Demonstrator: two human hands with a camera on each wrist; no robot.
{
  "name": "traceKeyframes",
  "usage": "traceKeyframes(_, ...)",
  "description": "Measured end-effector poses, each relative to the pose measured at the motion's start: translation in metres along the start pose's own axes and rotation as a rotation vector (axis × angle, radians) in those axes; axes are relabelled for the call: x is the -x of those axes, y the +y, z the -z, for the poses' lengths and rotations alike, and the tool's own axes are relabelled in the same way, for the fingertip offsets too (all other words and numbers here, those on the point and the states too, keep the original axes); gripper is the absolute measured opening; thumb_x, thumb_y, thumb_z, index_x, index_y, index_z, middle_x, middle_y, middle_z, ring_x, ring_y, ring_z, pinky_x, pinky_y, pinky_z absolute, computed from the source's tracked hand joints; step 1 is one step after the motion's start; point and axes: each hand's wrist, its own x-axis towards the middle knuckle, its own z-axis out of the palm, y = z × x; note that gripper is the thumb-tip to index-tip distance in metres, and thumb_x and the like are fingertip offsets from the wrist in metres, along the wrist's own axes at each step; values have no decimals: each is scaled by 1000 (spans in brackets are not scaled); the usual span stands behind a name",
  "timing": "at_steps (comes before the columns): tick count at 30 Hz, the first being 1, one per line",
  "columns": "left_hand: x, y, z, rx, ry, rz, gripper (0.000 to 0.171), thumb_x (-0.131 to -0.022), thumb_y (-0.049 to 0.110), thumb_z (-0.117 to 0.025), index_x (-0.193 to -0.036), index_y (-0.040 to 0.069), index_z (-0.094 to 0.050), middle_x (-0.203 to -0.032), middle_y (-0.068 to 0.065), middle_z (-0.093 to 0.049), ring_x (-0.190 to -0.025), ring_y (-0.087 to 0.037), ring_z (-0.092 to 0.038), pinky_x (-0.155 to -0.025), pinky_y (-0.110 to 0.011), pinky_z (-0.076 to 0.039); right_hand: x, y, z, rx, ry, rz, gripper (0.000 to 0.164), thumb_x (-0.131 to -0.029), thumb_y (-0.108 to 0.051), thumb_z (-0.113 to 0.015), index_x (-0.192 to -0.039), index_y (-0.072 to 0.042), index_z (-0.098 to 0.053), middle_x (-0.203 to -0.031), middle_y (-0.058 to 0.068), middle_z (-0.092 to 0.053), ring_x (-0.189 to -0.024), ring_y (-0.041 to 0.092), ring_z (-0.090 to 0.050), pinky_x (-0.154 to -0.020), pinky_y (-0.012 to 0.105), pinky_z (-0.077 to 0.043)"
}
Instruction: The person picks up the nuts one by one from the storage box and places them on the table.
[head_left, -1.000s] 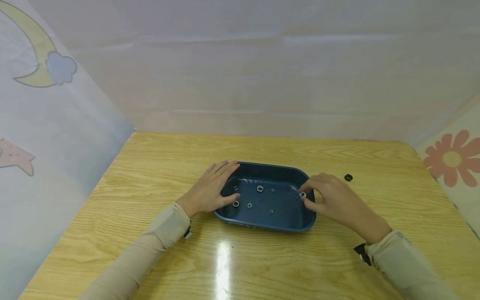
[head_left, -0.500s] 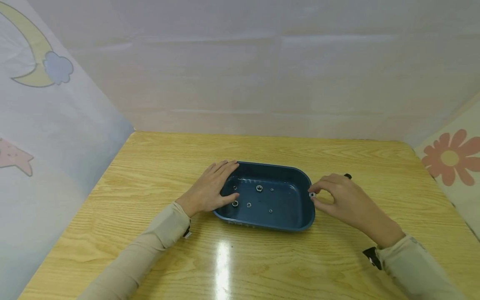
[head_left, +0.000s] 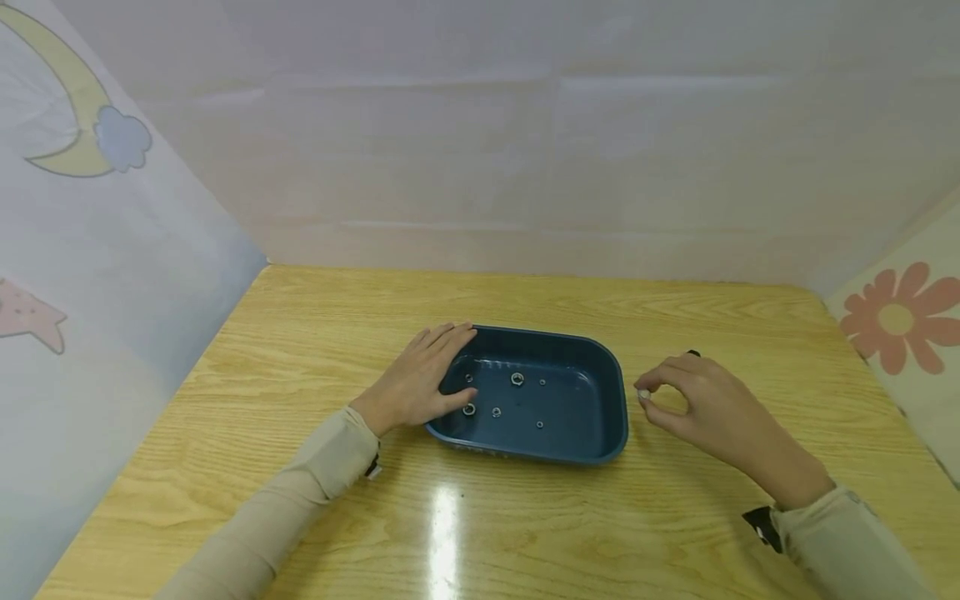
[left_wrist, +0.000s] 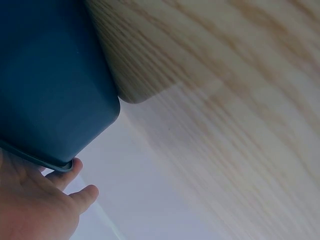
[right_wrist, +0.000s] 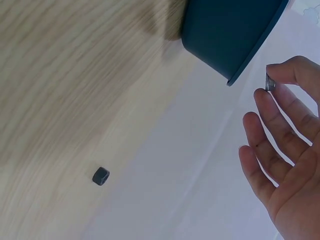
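A dark blue tray stands on the wooden table, with several silver nuts inside, among them a larger nut near the middle and a small nut toward the front. My left hand rests over the tray's left end, its fingers extended along the rim and the thumb reaching over the inside. To the right of the tray, my right hand pinches a silver nut between thumb and fingertip, above the table. The right wrist view shows its other fingers spread loosely.
Behind the right hand a black nut lies on the table, mostly hidden in the head view. A pale backdrop rises along the table's back edge and both sides.
My right hand has carried the pinched nut rightward from inside the tray's right end, over the rim and out past it. The left hand and the tray have stayed in place.
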Motion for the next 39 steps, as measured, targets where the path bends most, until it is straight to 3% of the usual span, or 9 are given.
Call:
traceKeyframes(18,1,-1,-2,14,14,-7,80,-85,53,-53,-147,16,-19,-153,-2,-22,-140,-25,-21,-115,-47,-16,22,11,6,3,-11,-82,18,-68,-11,-74,-84,-18,-69,-81,-6,-66,-83,21,-63,-70,43,-51)
traceKeyframes(29,0,0,-1,19,18,-5,80,-85,53,-52,-147,15,-19,-152,-3,-22,-140,-25,-21,-115,-47,-17,33,16,7,29,-5,-86,20,-65,-11,-75,-83,-18,-70,-79,-8,-65,-76,17,-62,-59,33,-49)
traceKeyframes(39,0,0,-1,25,17,-5,80,-85,53,-52,-147,16,-18,-153,-2,-21,-141,-25,-20,-115,-47,-16,47,26,7,66,-47,-135,18,-67,-12,-75,-83,-18,-70,-81,-6,-66,-75,18,-62,-58,32,-49)
